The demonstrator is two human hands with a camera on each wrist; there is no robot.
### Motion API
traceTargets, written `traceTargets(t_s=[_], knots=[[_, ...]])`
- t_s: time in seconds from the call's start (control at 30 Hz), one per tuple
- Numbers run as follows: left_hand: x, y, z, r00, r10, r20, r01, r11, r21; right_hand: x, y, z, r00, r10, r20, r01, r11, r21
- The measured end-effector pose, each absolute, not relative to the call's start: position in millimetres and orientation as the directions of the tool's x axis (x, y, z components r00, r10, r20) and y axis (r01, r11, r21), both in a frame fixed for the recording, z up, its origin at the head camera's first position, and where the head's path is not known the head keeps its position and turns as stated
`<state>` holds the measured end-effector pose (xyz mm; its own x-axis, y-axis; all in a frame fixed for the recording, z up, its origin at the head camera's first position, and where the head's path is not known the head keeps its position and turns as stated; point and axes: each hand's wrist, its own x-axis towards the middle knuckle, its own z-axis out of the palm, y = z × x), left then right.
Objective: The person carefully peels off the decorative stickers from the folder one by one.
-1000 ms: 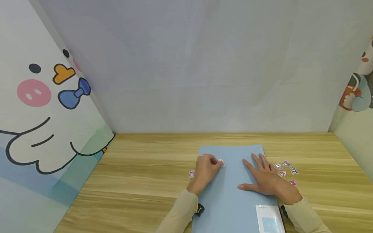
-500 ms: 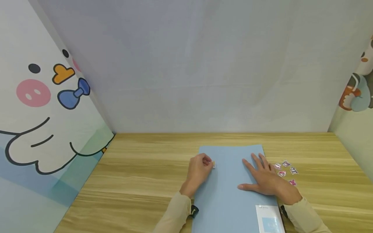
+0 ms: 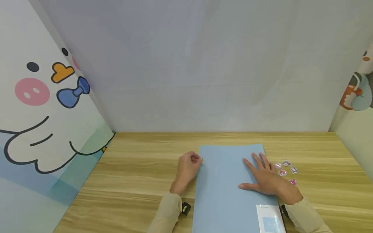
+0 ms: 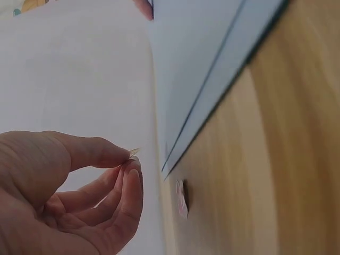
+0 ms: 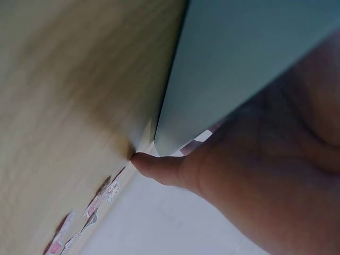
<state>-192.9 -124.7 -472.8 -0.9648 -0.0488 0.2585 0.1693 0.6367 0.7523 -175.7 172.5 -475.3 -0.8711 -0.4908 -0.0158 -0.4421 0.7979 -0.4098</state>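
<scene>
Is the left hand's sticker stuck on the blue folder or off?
Off: in the left wrist view, the left hand pinches the sticker apart from the blue folder.

Before us we see a wood-grain table (image 3: 140,161). On it, right of the middle, lies a light-blue folder (image 3: 224,194). We count 5 small printed cut-outs (image 3: 282,173) loosely clustered just right of the folder, and the left wrist view shows us 1 single cut-out (image 4: 182,199) near its left edge.

Left hand (image 3: 187,167) pinches; right hand (image 3: 265,180) lies spread.
</scene>
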Motion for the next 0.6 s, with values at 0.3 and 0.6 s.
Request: traceTargets(t_s=[0.3,0.6], knots=[[-195,-142,-474,-0.977,-0.057,0.206,0.121,0.646,0.753,-175,172,-473,-0.871,-0.491,-0.006,-0.447,0.799,-0.403],[-194,-159,-476,-0.982,-0.097,0.163,0.06,0.658,0.751,-174,173,-474,-0.872,-0.49,-0.004,-0.448,0.8,-0.4]])
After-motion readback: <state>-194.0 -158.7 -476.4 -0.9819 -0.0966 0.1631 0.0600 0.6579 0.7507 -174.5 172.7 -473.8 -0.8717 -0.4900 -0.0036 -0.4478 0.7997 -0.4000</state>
